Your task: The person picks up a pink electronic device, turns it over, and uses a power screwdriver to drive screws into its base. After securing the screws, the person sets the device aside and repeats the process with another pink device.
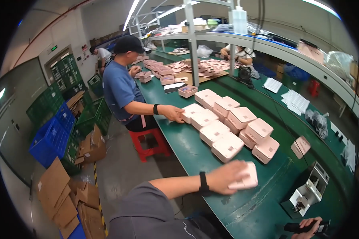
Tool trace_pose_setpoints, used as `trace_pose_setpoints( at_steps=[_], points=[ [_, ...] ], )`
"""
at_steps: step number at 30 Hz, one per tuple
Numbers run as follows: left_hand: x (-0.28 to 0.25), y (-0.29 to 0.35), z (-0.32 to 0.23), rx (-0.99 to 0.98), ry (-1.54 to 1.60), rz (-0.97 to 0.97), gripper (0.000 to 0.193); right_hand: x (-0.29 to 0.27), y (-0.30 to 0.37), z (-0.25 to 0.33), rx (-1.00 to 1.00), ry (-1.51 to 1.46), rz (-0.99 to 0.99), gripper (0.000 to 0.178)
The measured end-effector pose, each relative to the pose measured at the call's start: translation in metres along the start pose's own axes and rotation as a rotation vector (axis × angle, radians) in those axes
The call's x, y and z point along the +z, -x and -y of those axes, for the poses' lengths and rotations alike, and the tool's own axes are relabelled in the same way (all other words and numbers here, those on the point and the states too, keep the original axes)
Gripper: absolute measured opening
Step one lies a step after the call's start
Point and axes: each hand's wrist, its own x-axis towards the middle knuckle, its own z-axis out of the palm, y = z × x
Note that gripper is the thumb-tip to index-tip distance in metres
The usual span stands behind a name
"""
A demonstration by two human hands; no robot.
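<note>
My left hand (227, 177), with a black band at the wrist, is closed over a pale pink square case (250, 175) at the near end of the green bench; the fingers are slightly blurred. Low at the right edge, my right hand (309, 228) wraps round a black cylindrical handheld tool (293, 228), partly cut off by the view's rim. Just beyond my left hand stand several similar pink cases (227, 146) with rounded corners, some stacked in two layers. A co-worker's hand (172, 113) touches the far-left case (190, 111) of this group.
A metal fixture (307, 191) stands on the bench right of my left hand. Beyond it a single pink case (300, 146) lies apart. A co-worker in blue (121, 83) sits on a red stool (147, 143). Crates (48, 135) and cardboard (58, 195) crowd the left floor.
</note>
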Motion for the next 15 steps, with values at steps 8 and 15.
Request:
trace_pose_setpoints(
  at_steps=[8, 15],
  points=[
    [0.025, -0.035, -0.06, 0.38, 0.388, 0.208, 0.071, 0.004, 0.009, -0.012, -0.078, -0.05, 0.212, 0.037],
    [0.051, -0.087, -0.06, 0.521, 0.482, 0.248, 0.07, 0.026, 0.015, -0.003, -0.003, 0.126, 0.191, 0.034]
  ],
)
